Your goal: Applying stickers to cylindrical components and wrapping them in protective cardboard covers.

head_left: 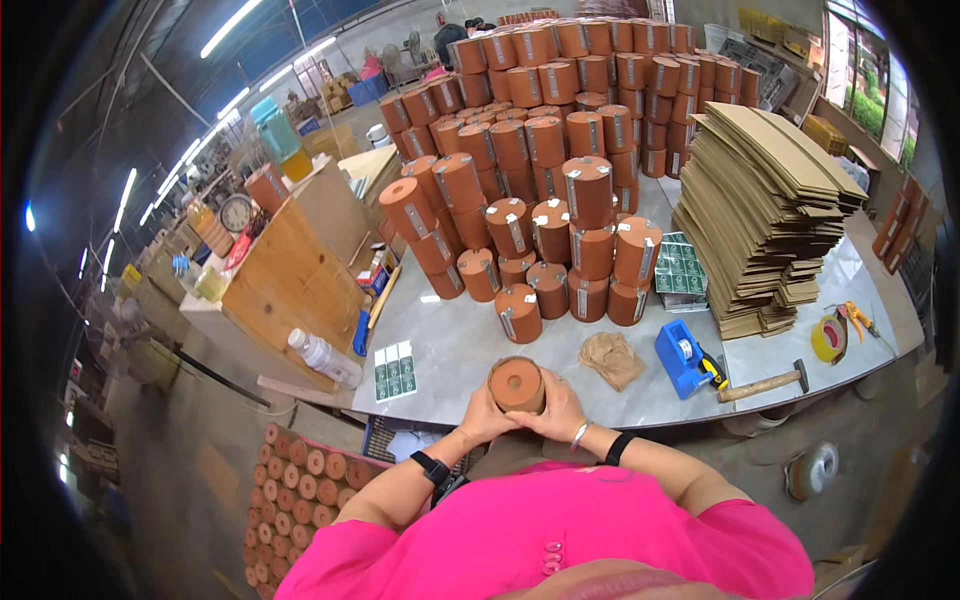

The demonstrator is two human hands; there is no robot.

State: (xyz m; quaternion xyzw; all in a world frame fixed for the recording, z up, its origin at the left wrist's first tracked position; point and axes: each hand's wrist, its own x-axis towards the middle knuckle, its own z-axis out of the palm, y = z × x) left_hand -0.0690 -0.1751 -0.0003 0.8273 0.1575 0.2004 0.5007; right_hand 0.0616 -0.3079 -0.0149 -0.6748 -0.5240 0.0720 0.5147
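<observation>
Between both palms at the table's front edge is a round terracotta clay cylinder [518, 385], with a small hole in the middle of its top and a darker rim around it. My left hand [482, 416] wraps its left side, and my right hand [561, 410] wraps its right. The undersides of the fingers are hidden. Just beyond stands a similar terracotta cylinder [518, 314] with a pale strip label. To the right of my hands lies a crumpled piece of brown paper [611, 360]. A sheet of green-and-white labels [395, 372] lies to the left.
Stacked terracotta cylinders [540, 140] fill the far table. At right are flat cardboard sheets [765, 210], a blue tape dispenser [684, 358], a hammer [765, 385] and yellow tape [828, 338]. A plastic bottle [325, 358] stands left; several clay cylinders [300, 490] fill a crate below.
</observation>
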